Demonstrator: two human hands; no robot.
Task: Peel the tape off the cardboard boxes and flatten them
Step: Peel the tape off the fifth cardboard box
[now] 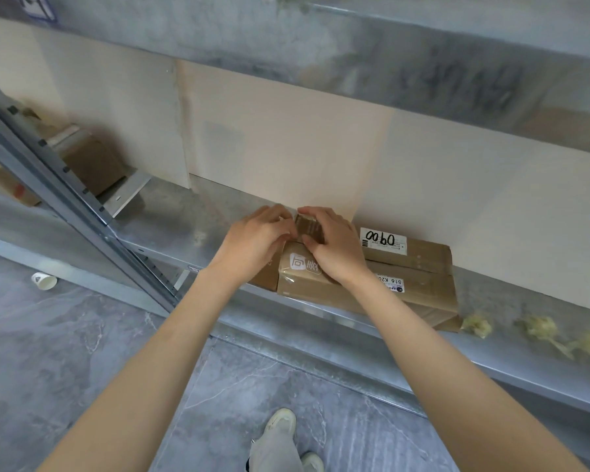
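A small brown cardboard box (309,227) sits on top of a stack of flattened cardboard boxes (419,284) on the metal shelf (184,212). My left hand (256,238) grips the small box from its left side, fingers curled over its top edge. From the right, my right hand (334,247) holds the same box, with its thumb against the near face. The top flattened box bears a white logo (302,264), partly hidden by my right hand. A flattened box behind carries a white label (382,238) with handwritten digits.
Crumpled balls of peeled tape (539,330) lie on the shelf at the right. More cardboard boxes (92,161) stand at the far left behind a slanted metal upright (82,212). A paper cup (44,281) lies on the grey floor. An upper shelf (389,56) overhangs.
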